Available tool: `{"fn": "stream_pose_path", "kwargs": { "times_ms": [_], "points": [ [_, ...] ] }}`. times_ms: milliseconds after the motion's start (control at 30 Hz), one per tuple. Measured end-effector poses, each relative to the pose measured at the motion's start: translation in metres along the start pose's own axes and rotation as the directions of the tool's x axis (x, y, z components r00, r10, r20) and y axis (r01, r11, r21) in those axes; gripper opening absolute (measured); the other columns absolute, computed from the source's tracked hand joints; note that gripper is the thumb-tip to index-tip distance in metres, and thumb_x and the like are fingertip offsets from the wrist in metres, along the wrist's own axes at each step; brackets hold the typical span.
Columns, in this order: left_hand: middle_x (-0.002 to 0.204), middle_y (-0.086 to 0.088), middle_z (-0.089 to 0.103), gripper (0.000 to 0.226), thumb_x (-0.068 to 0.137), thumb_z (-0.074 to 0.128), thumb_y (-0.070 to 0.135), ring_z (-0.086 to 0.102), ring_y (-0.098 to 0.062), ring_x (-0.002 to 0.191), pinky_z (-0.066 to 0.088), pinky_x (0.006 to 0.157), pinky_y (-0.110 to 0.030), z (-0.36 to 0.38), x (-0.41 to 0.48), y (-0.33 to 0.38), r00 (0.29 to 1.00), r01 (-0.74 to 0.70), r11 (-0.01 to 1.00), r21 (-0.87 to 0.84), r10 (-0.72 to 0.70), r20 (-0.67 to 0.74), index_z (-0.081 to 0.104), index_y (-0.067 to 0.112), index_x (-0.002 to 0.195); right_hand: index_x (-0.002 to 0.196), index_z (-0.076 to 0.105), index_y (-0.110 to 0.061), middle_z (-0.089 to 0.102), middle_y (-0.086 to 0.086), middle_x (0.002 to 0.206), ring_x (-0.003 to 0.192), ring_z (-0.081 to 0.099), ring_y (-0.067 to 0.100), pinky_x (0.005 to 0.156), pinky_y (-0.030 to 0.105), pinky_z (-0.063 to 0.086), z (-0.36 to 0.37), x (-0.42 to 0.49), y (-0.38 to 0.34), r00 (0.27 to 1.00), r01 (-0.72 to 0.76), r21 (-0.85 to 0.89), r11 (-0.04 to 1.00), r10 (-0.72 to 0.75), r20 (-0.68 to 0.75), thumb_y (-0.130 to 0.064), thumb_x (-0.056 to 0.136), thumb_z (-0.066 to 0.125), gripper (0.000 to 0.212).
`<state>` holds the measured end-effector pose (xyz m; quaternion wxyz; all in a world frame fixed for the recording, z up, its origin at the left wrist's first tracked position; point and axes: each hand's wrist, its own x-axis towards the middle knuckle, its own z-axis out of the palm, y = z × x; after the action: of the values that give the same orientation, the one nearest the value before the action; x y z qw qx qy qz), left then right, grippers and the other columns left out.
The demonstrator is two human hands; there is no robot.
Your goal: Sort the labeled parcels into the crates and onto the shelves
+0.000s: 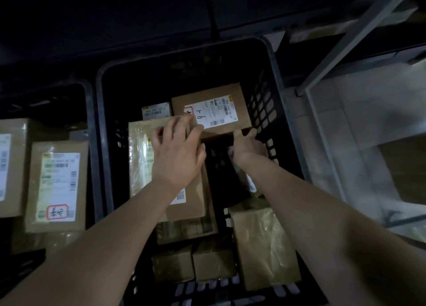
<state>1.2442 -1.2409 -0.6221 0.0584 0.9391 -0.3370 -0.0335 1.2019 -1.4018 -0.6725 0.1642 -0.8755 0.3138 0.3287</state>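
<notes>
A brown cardboard parcel [221,103] with a white label marked "6" lies at the far side of a black plastic crate [280,112]. My left hand [178,153] rests with spread fingers on this parcel's near left corner, over a taped parcel [140,158] below it. My right hand [250,148] grips the parcel's near right edge from underneath. Several more boxes fill the crate, among them a film-wrapped one [262,245] at the near right and two small cartons [193,263] near the front.
A second black crate [88,126] on the left holds labeled parcels [57,186], one with a red stamp. A grey metal shelf frame [345,52] stands at the right with pale floor beneath it. The background is dark.
</notes>
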Motion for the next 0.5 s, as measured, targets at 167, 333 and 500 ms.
{"fn": "stream_pose_path", "kwargs": {
  "times_ms": [167, 333, 500],
  "points": [
    [0.136, -0.006, 0.044, 0.04, 0.084, 0.037, 0.035, 0.029, -0.027, 0.126, 0.02, 0.099, -0.048, -0.001, 0.0, 0.0, 1.0, -0.005, 1.0, 0.015, 0.005, 0.001, 0.057, 0.019, 0.115, 0.13, 0.032, -0.016, 0.041, 0.02, 0.128, 0.107, 0.054, 0.039, 0.073, 0.04, 0.047, -0.012, -0.014, 0.01, 0.999, 0.016, 0.039, 0.999, -0.014, -0.046, -0.028, 0.091, 0.06, 0.049],
    [0.143, -0.006, 0.038, 0.038, 0.087, 0.054, 0.036, 0.022, -0.026, 0.132, 0.016, 0.103, -0.048, -0.008, -0.004, -0.001, 0.999, -0.006, 1.0, -0.023, 0.007, 0.05, 0.056, 0.021, 0.122, 0.14, 0.031, -0.014, 0.041, 0.019, 0.133, 0.11, 0.053, 0.039, 0.075, 0.038, 0.045, -0.023, -0.047, 0.017, 0.985, 0.09, 0.1, 0.991, -0.073, -0.157, -0.039, 0.089, 0.061, 0.065],
    [0.154, -0.001, 0.017, 0.061, 0.091, 0.053, 0.04, 0.01, -0.023, 0.143, 0.009, 0.113, -0.044, -0.034, -0.003, -0.007, 0.965, -0.023, 0.99, -0.136, 0.058, 0.255, 0.028, 0.027, 0.145, 0.141, 0.034, -0.015, 0.041, 0.014, 0.132, 0.108, 0.054, 0.037, 0.07, 0.034, 0.043, -0.047, -0.086, 0.012, 0.941, 0.129, 0.211, 0.969, -0.053, -0.334, -0.044, 0.084, 0.062, 0.069]
  ]
}}
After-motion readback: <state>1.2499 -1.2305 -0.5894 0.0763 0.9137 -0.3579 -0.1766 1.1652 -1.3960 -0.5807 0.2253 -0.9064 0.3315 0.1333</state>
